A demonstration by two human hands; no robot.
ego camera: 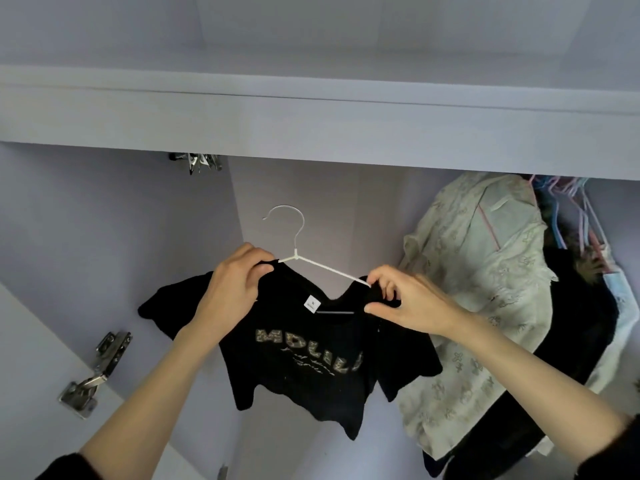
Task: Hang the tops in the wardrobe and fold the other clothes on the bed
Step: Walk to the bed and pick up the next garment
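A black T-shirt (304, 362) with gold lettering hangs on a white hanger (313, 263), held up inside the open wardrobe. My left hand (235, 285) grips the shirt's left shoulder at the hanger's arm. My right hand (405, 299) pinches the collar and right shoulder over the hanger's other arm. The hanger's hook (287, 220) points up and is free of any rail; no rail is visible, hidden behind the wardrobe's top panel (311, 133).
A pale floral shirt (485, 289) and dark garments (585, 323) hang at the right, with several coloured hangers (568, 206) above them. The wardrobe door (41, 375) with metal hinges (93, 375) stands open at the left. The wardrobe's back wall (329, 202) lies behind the shirt.
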